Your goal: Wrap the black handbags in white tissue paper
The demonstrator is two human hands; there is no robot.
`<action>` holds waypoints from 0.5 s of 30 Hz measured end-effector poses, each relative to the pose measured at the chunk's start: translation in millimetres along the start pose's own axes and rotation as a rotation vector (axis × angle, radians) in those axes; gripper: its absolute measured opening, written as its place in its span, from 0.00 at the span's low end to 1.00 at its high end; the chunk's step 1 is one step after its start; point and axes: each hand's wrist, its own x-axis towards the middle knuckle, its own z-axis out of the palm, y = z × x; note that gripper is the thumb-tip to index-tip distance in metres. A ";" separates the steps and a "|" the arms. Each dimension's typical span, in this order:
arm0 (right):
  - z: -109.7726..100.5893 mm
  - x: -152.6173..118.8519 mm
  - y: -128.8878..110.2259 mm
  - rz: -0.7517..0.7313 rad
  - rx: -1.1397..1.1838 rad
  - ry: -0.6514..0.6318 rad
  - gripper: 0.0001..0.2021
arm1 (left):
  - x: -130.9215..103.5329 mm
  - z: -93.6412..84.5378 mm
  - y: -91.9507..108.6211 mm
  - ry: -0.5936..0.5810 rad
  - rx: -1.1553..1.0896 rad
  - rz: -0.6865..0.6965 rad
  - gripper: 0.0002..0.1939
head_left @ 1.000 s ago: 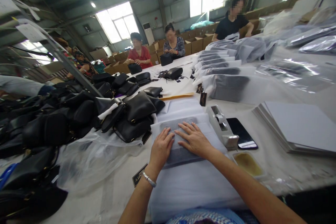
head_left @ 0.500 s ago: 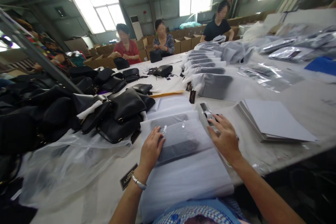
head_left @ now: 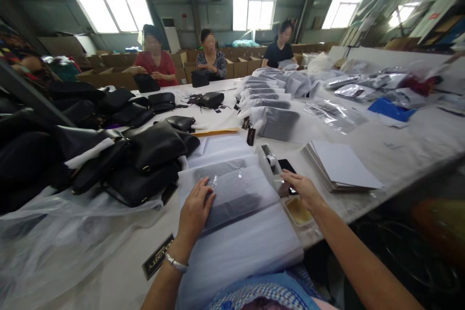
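Observation:
A dark flat item wrapped in translucent white paper [head_left: 232,198] lies in front of me, with small shiny tape pieces on top. My left hand [head_left: 196,203] rests on its left side, fingers stretched out. To the right, my right hand [head_left: 303,188] is at the front end of a tape dispenser [head_left: 271,164], fingers extended and holding nothing visible. A black flat object [head_left: 286,167] lies partly behind those fingers. Just below the hand is a small dish with yellowish content [head_left: 298,210]. More white paper [head_left: 243,247] spreads under and in front of the wrapped item.
Black bags [head_left: 145,155] pile up at the left beside clear plastic. Wrapped bags [head_left: 276,121] stand in a row ahead. A stack of grey-white boards [head_left: 345,164] lies right. A black tag [head_left: 158,256] lies near my left wrist. Several people sit across the table.
The view has turned rightward. My right hand has drawn back from the top of the tape dispenser to its near end, uncovering the dish. My left hand stays on the wrapped item.

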 end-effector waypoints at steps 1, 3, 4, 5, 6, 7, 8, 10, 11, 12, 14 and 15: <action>1.0 -1.7 -1.4 -0.019 0.006 0.016 0.19 | -0.4 0.4 -0.6 0.005 -0.001 0.002 0.07; 2.2 -9.2 -4.1 -0.101 0.005 0.073 0.18 | -1.1 1.1 -1.9 0.010 -0.001 0.002 0.07; 2.1 -14.8 -5.3 -0.152 0.004 0.112 0.17 | -1.2 1.4 -2.6 0.009 -0.001 0.005 0.07; 1.6 -21.4 -6.2 -0.199 0.000 0.149 0.16 | -1.3 1.6 -3.2 0.009 -0.002 0.008 0.07; 0.6 -28.5 -6.7 -0.231 -0.008 0.174 0.16 | -1.3 1.7 -3.8 0.008 -0.003 0.010 0.07; -0.8 -35.8 -6.7 -0.234 -0.009 0.182 0.16 | -1.2 1.9 -4.3 0.008 -0.004 0.012 0.07; -2.4 -42.8 -6.2 -0.208 0.005 0.177 0.17 | -1.0 2.0 -4.6 0.008 -0.005 0.013 0.07; -5.4 -54.4 -3.2 -0.085 0.074 0.121 0.20 | -0.7 2.2 -4.9 0.011 -0.006 0.015 0.07; -6.6 -58.4 -0.9 -0.006 0.126 0.085 0.21 | -0.6 2.3 -4.9 0.014 -0.007 0.017 0.07; -7.4 -60.8 1.9 0.066 0.181 0.054 0.21 | -0.6 2.4 -4.9 0.015 -0.008 0.020 0.07; -8.5 -60.7 8.6 0.161 0.250 0.019 0.21 | -0.7 2.6 -4.9 0.016 -0.012 0.022 0.07; -9.2 -58.3 12.3 0.181 0.259 0.014 0.21 | -0.8 2.7 -5.0 0.015 -0.014 0.020 0.07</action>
